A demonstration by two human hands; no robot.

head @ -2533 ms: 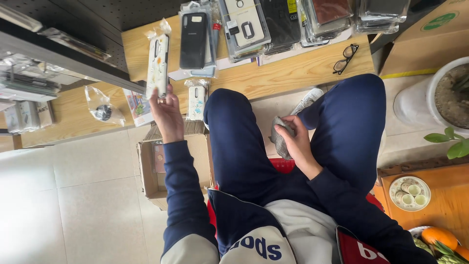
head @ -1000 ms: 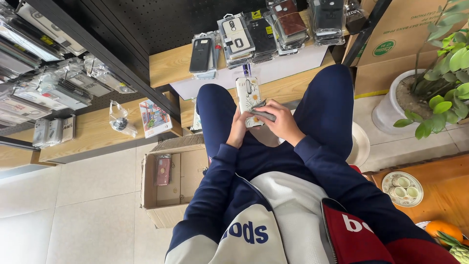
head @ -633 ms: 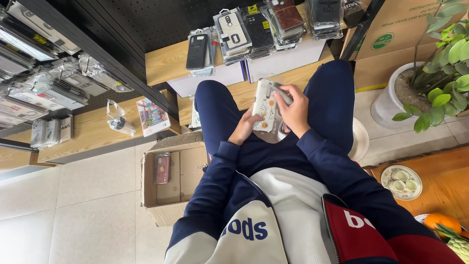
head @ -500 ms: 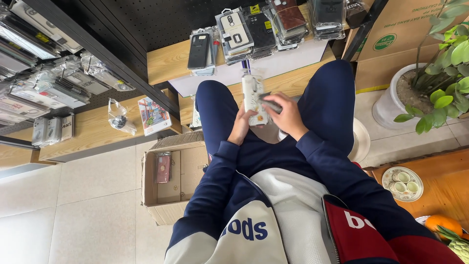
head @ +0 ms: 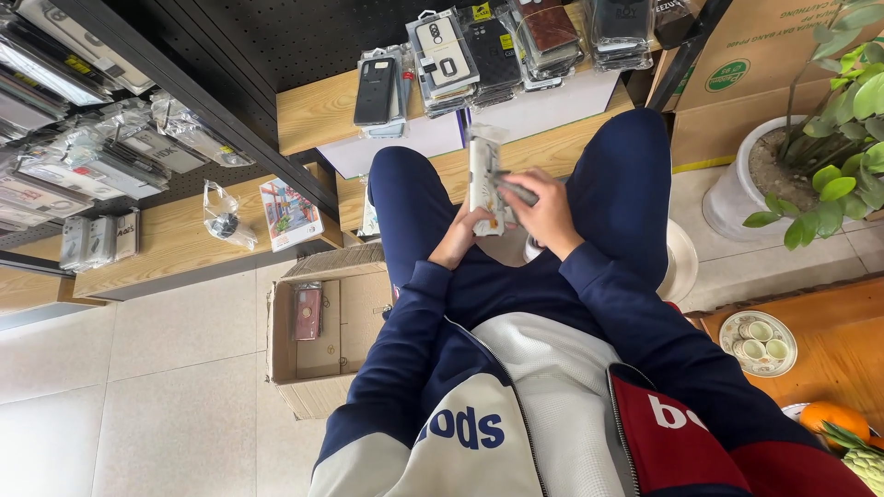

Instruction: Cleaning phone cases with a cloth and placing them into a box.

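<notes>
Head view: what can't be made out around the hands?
- Phone case: turned edge-on, so its face is hidden.
- Grey cloth: mostly covered by the right hand.
- Left hand: its fingers are behind the case.
- Pink item in the cardboard box: too small to identify.

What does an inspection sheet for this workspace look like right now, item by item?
Surface: wooden shelf, tiled floor.
Job's things: flowered phone case in clear wrap, held on edge; grey cloth against it.
Clutter: packaged phone cases, open cardboard box.
Hands: left hand grips the case's lower end; right hand presses the cloth.
Cables: nothing seen.
Surroundings: potted plant, tea cups on plate.
</notes>
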